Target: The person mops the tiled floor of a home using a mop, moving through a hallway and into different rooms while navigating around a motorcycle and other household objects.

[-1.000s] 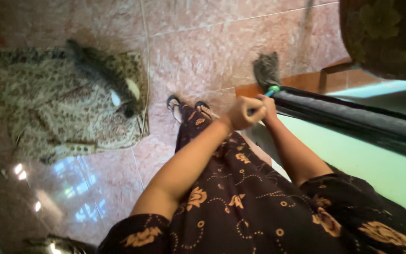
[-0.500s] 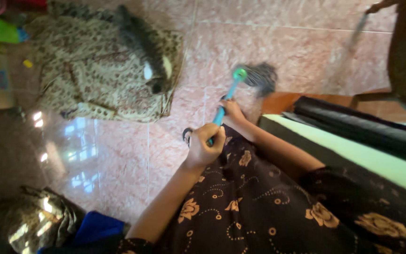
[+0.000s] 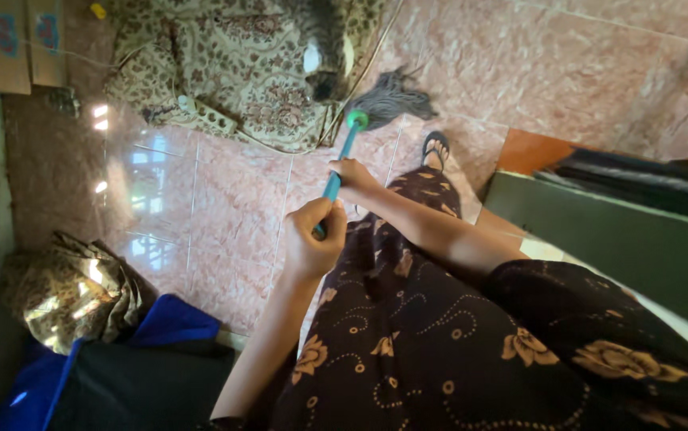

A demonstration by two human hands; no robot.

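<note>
Left hand: the left hand [image 3: 312,235] is wrapped tight round the mop handle [image 3: 338,172], low on the shaft, fingers curled right about it.
Right hand: the right hand [image 3: 353,177] grips the same handle just above the left, closed on it, the two hands near each other.
Mop: the handle is teal, slanting up and away from the person; a green collar [image 3: 356,120] joins it to the mop head [image 3: 392,97], a bunch of grey strands lying on the floor [image 3: 224,207].
Mop head's place: it rests on the pink tiles just beside the edge of the rug [image 3: 232,72], touching or almost touching it; I cannot tell which.
Rug: patterned beige cloth, rumpled, spread on the floor at the far side.
Foot: a sandal [image 3: 435,148] shows near the mop head, below the patterned dark dress [image 3: 439,335].
Lower left: a crumpled cloth [image 3: 72,291] lies next to a blue and black bag [image 3: 136,367].
Right: a dark green box [image 3: 615,239] stands close to the person's right arm.
</note>
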